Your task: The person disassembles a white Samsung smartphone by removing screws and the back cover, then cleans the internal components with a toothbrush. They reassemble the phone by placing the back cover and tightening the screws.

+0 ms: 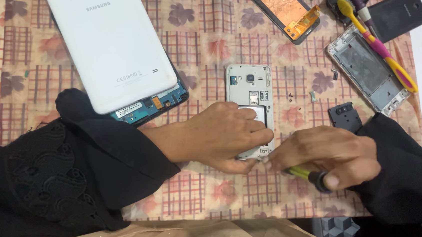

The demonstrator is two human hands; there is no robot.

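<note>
On the floral cloth (27, 73) | left hand (222, 135) grips opened phone (250, 88) | right hand (329, 157) pinches screwdriver (305, 174), tip likely hidden

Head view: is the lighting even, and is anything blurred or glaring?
Head view: soft, even light with faint shadows; the white tablet back looks bright but not blown out; the right hand is slightly blurred, while the opened phone is sharp.

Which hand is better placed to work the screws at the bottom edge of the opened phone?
Right. The right hand grips the yellow-handled screwdriver, tip at the opened phone's bottom edge; the left hand pins the phone down.
</note>
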